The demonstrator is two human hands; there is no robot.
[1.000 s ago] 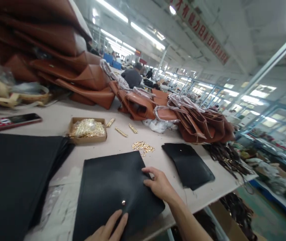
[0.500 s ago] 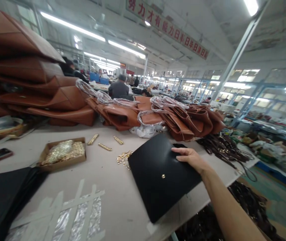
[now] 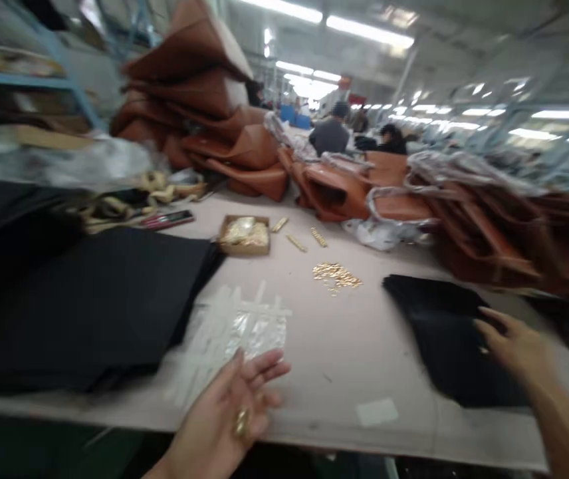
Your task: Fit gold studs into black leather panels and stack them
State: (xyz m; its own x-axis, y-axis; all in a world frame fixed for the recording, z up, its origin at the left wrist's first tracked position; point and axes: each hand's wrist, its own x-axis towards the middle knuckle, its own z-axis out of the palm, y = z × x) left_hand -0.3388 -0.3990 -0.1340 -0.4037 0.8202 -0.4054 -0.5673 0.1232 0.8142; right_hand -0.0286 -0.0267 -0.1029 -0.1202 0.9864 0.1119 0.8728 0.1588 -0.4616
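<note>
My left hand (image 3: 237, 416) is palm up near the table's front edge. Its fingers are loosely curled around a few small gold metal studs (image 3: 241, 423). On the right, my right hand (image 3: 516, 339) rests at the right side of a stack of black leather panels (image 3: 444, 332). Its fingers look apart, though the hand is blurred. A small gold stud shows on the top panel beside that hand. Between the hands and farther back lies a loose heap of small gold studs (image 3: 337, 274).
A cardboard box (image 3: 244, 250) of gold pieces sits toward the back, beside short gold strips (image 3: 296, 243). Black panels (image 3: 90, 299) are piled at left. Brown leather bags (image 3: 244, 153) line the far side. White tape and clear film (image 3: 259, 326) cover part of the tabletop.
The view has swung left. The black panel my right hand held up now lies flat at the right. My left hand has come into view with gold studs.
</note>
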